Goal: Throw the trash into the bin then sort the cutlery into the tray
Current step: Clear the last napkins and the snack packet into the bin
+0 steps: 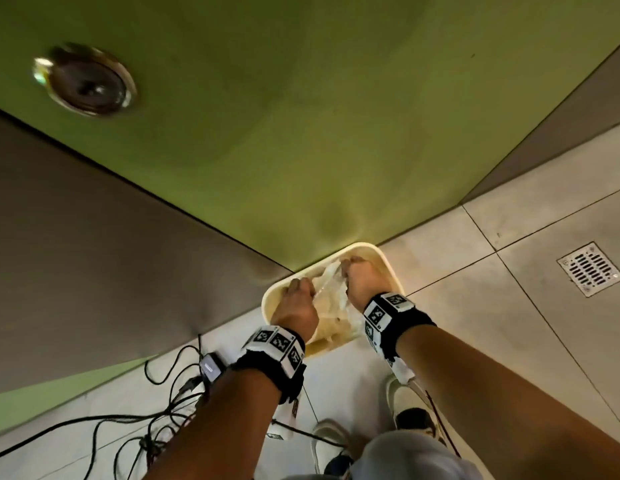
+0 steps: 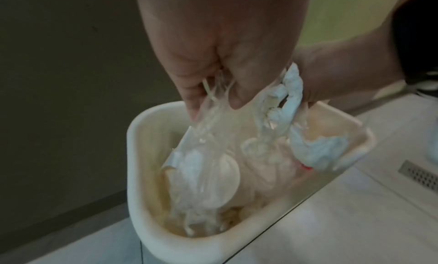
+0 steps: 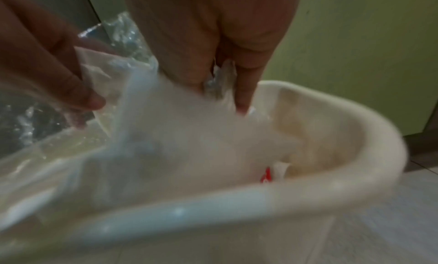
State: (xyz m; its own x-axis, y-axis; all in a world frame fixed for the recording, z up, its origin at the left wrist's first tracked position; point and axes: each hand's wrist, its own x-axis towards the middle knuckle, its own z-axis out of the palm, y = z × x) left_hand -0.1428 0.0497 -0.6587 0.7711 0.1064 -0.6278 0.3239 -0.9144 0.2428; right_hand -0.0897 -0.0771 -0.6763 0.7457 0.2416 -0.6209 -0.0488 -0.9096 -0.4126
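Pale floor tiles [image 1: 509,237] carry the cream bin [image 1: 267,299]; both hands, left hand [image 1: 296,306] and right hand [image 1: 362,280], pinch crumpled plastic trash [image 2: 201,174] over it (light, limp, slippery; best gathered in bunches).

Your left hand [image 1: 296,301] and right hand [image 1: 359,280] both gripped clear plastic wrap [image 2: 203,136] directly above the cream bin [image 1: 267,299]. Below both grips, the bin mouth was largely filled with wrap and crumpled white tissue [image 2: 317,151]; little open passage remained there. The bin rim [image 2: 132,155] closed in just outside each grip. Beyond the grips, the green panel [image 1: 301,116] stood against the bin's far edge and blocked forward travel. Left of your left grip, the grey wall [image 1: 76,254] limited sideways movement. Right of your right grip, tiled floor [image 1: 492,289] lay open. Behind the left grip, black cables [image 1: 156,420] crossed the floor.
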